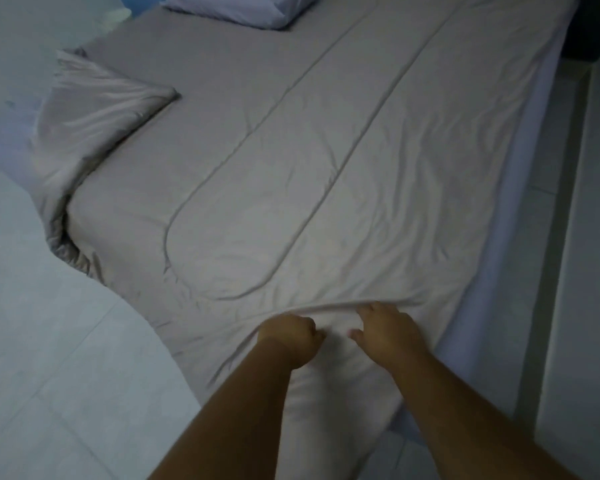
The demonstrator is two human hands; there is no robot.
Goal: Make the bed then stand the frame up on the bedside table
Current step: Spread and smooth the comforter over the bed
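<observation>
With the left hand point(293, 336) fisted and the right hand point(387, 329) clutching the comforter point(291, 161) at the bed's point(499, 271) foot, far from the pillow point(243, 8), an uneven tug may skew it.

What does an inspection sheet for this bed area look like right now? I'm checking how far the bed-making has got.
Surface: bed with a taupe fitted sheet, bare along its left strip.
Job's things: comforter spread over most of the bed, wrinkled near the foot; its left part is folded back and hangs off the side. Pillow at the head. Frame and bedside table: nothing seen.
Clutter: nothing seen.
Grips: left hand fisted on the comforter's near edge; right hand with fingers tucked under a raised fold of it.
Cables: nothing seen.
Surroundings: pale tiled floor on both sides; dim light.
</observation>
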